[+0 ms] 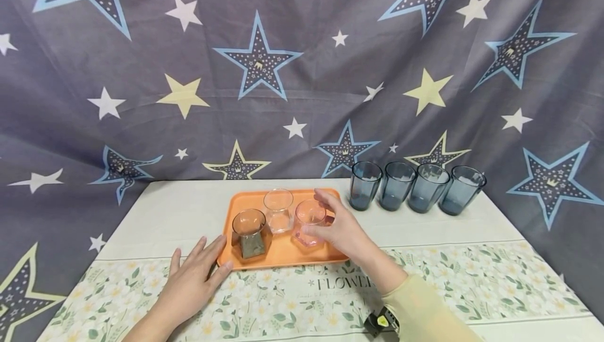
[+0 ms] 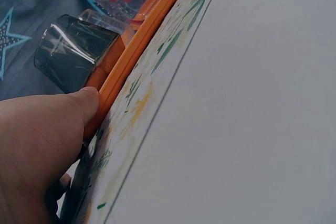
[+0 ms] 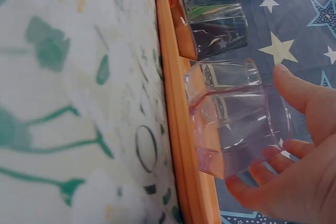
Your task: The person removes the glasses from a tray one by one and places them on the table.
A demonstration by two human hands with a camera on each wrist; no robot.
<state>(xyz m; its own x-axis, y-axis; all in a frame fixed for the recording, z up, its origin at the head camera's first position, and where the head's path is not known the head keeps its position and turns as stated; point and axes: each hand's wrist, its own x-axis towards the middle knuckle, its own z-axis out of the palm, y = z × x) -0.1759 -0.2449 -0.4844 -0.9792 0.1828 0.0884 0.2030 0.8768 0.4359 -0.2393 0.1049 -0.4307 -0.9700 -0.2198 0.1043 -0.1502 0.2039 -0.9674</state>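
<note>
Three small drinking glasses stand on an orange tray [image 1: 278, 264]: a grey one [image 1: 250, 234], a clear one [image 1: 278, 216] and a pink-tinted one [image 1: 309, 221]. My right hand [image 1: 342, 226] spreads around the pink glass, thumb at the near side and fingers at the far side. In the right wrist view a small gap shows between the thumb [image 3: 286, 80] and the glass; the other fingertips lie close beside it. Touching the tray's left end is my left hand [image 1: 195, 276], its fingers mostly straight and the thumb [image 2: 86, 100] at the rim.
Several blue tumblers [image 1: 427, 187] stand in a row at the back right, beyond the tray. The table has a pale flowered cloth [image 1: 302, 300]. A star-patterned curtain [image 1: 302, 85] hangs behind. A dark device [image 1: 381, 323] sits by the right sleeve [image 1: 424, 310].
</note>
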